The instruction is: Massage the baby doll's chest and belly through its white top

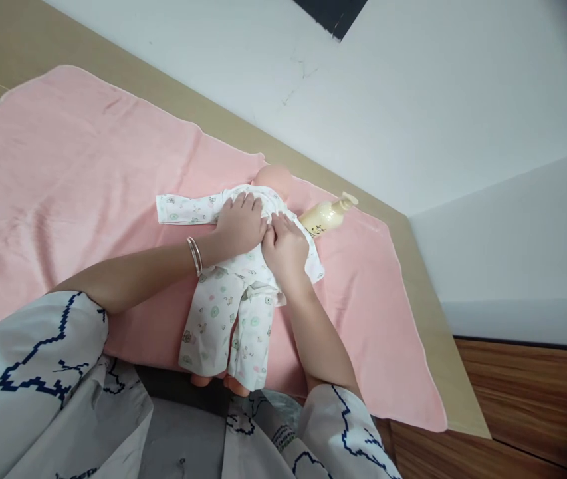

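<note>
A baby doll (pixel 272 177) lies on its back, its head away from me, on a pink blanket (pixel 104 166). It wears a white printed long-sleeved top (pixel 250 266) and matching trousers (pixel 213 313); its feet stick out at the near edge. My left hand (pixel 242 223), with bangles at the wrist, rests on the chest of the top, fingers stretched out. Beside it my right hand (pixel 287 246) is closed, thumb and fingers pinching the front of the top near the collar. The fabric between the hands is partly hidden.
A pale yellow pump bottle (pixel 328 216) lies tilted on the blanket right of the doll. The blanket covers a tan tabletop (pixel 437 372) that meets a white wall (pixel 363 120). Brown wooden panels (pixel 537 392) stand at the lower right.
</note>
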